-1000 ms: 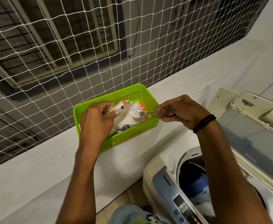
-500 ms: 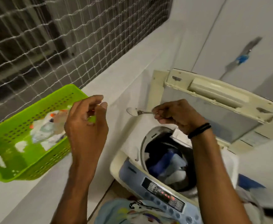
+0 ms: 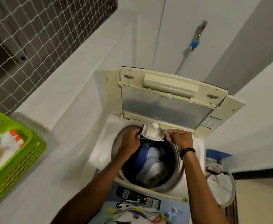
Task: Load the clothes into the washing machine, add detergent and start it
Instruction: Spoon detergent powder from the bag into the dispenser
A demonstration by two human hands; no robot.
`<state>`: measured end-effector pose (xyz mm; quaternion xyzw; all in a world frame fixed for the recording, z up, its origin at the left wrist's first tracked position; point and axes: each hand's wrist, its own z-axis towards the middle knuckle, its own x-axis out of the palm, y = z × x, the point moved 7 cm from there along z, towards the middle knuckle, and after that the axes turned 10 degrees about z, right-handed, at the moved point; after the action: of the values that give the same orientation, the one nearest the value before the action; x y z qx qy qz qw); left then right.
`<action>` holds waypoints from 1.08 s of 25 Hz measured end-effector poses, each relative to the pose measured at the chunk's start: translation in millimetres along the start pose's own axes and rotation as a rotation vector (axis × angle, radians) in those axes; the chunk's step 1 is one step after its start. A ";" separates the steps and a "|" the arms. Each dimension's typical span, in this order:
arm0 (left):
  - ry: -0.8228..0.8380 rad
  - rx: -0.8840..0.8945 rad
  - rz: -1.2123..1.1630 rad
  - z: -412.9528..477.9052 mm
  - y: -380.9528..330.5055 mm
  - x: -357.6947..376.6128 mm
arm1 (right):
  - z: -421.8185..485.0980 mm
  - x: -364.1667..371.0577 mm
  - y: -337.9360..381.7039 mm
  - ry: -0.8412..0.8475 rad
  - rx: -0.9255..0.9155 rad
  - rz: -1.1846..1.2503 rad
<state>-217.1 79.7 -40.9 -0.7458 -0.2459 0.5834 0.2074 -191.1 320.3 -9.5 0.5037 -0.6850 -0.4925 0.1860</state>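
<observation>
White walls and a netted ledge hem in the top-loading washing machine [image 3: 100, 152], its lid [image 3: 165, 104] folded up. Clothes [image 3: 150, 160] lie in the drum. Over the drum's back rim the detergent drawer [image 3: 153, 135] juts out. The left hand [image 3: 131, 141] grips its left end. The right hand [image 3: 181, 140] pinches a blurred spoon [image 3: 155, 125], its white-heaped bowl above the drawer. A green basket [image 3: 19, 162] sits on the ledge, well apart.

Green perforated basket [image 3: 17, 173] sat on the white counter [image 3: 64, 107] at left, just beside white netting [image 3: 35, 38] over the window. Blue-handled tap [image 3: 194, 44] was on the back wall. White mesh hamper [image 3: 220, 183] stood far right, blurred.
</observation>
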 end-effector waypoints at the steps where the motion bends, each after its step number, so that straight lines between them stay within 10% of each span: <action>1: 0.064 -0.010 0.025 8.2 2.9 20.1 | 6.8 0.6 -14.2 -0.036 0.012 -0.054; 15: 0.278 0.003 0.202 27.5 7.3 73.2 | 2.4 42.7 -61.4 0.068 -0.282 -0.518; 19: 0.263 -0.023 0.177 25.6 5.4 64.4 | -1.3 28.9 -51.1 -0.148 -0.208 -0.223; 27: -0.029 -0.082 -0.129 -19.4 3.0 -56.0 | -40.8 65.3 -8.1 0.223 0.120 0.667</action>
<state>-208.9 42.8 4.8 -0.7278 -0.3200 0.5689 0.2104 -184.1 243.4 -14.1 0.3131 -0.8149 -0.3058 0.3801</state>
